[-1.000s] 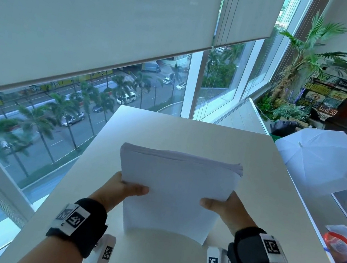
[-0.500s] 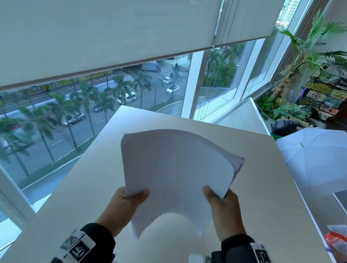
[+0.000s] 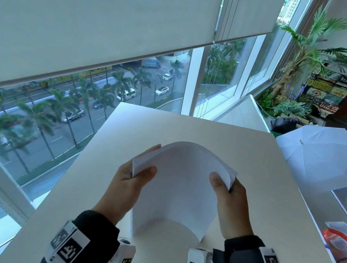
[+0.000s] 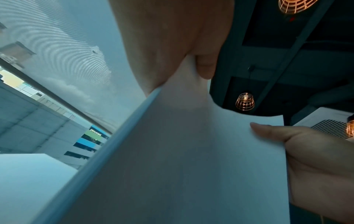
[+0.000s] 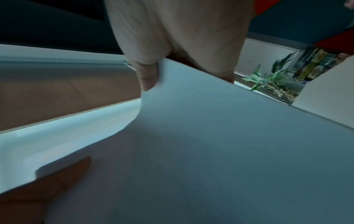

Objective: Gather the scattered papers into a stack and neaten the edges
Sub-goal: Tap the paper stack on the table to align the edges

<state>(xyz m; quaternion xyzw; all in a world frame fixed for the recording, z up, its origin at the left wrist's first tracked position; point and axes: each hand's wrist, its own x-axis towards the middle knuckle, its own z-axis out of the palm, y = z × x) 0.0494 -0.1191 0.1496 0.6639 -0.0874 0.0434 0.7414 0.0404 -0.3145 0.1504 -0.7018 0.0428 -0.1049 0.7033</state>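
Above the white table [image 3: 273, 218], a stack of white papers [image 3: 178, 192] is held up by both hands, bowed into an arch with its middle raised toward the window. The bottom edge is seen close to the tabletop near the wrists; contact with the table cannot be told. The left edge is pinched by the left hand [image 3: 128, 183], thumb laid on the near face and fingers wrapped behind, one fingertip showing past the top left corner. The right edge is gripped by the right hand [image 3: 229, 201] the same way, thumb on the front and fingers hidden behind the sheets. Sheet edges are seen fanned slightly at the upper right corner.

From the left wrist view, the papers [image 4: 182, 159] are seen clamped between thumb and palm of the left hand [image 4: 168, 45], with the right hand [image 4: 310, 154] at the far edge, thumb flat on the sheet. From the right wrist view, the stack [image 5: 220, 144] is seen clamped by the right hand [image 5: 172, 37], thumb pressed on its face.

A white umbrella [image 3: 320, 159] is seen open beyond the table's right side, and potted plants [image 3: 301, 61] by the window.
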